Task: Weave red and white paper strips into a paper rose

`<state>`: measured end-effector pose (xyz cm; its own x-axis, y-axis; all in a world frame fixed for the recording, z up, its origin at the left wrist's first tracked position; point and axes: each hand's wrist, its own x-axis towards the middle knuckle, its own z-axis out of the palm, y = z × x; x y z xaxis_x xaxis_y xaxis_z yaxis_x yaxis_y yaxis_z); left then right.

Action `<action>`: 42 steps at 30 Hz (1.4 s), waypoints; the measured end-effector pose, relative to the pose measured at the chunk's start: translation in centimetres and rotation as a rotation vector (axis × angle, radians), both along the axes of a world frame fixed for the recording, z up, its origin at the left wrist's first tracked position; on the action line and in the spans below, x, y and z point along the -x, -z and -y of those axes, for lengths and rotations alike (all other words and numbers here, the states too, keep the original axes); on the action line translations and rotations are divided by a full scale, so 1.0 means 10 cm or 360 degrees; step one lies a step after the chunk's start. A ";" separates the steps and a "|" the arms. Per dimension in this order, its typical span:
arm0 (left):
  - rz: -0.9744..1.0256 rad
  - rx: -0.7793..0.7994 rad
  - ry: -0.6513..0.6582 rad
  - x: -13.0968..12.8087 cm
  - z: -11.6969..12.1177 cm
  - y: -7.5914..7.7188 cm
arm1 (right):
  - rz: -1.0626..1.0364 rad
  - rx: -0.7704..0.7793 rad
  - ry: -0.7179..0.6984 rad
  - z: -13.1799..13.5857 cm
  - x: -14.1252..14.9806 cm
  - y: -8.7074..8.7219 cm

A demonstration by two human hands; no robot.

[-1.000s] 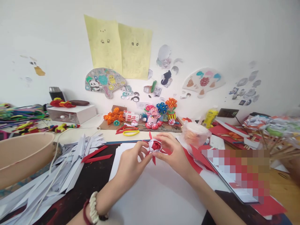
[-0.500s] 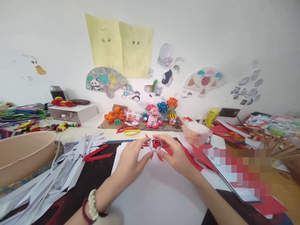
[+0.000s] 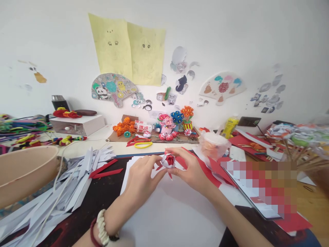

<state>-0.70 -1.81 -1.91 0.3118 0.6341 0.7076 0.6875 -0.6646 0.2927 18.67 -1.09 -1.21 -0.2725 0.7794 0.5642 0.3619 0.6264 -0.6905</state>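
A small red and white folded-paper ball (image 3: 168, 160) is pinched between my two hands, with pointed red paper tips sticking out beneath it. My left hand (image 3: 144, 175) grips its left side with thumb and fingers. On the other side, my right hand (image 3: 191, 169) has its thumb below and fingers above the ball. Fingers partly cover its edges. Both hands are over a stack of white paper (image 3: 174, 212) on the dark table mat.
White paper strips (image 3: 74, 185) and red strips (image 3: 106, 174) lie to the left, near a beige basin (image 3: 25, 154). Yellow-handled scissors (image 3: 143, 145) rest behind my hands. At the right are a plastic cup (image 3: 214, 144), a tablet (image 3: 253, 192) and red paper (image 3: 295, 223).
The paper ball has turned a little between my fingers, and its red tips now point differently. Both hands stay on it. The whole view has shifted slightly.
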 end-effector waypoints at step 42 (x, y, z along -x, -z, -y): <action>-0.0407 0.0857 0.0359 0.36 -0.03 -0.45 | 0.0211 -0.0009 -0.0289 0.06 0.04 -0.01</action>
<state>-4.32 -1.55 2.57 0.5960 0.7793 0.1935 0.6403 -0.6067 0.4711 18.23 -1.64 -1.12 -0.4804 0.7076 0.5182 0.3300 0.6932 -0.6407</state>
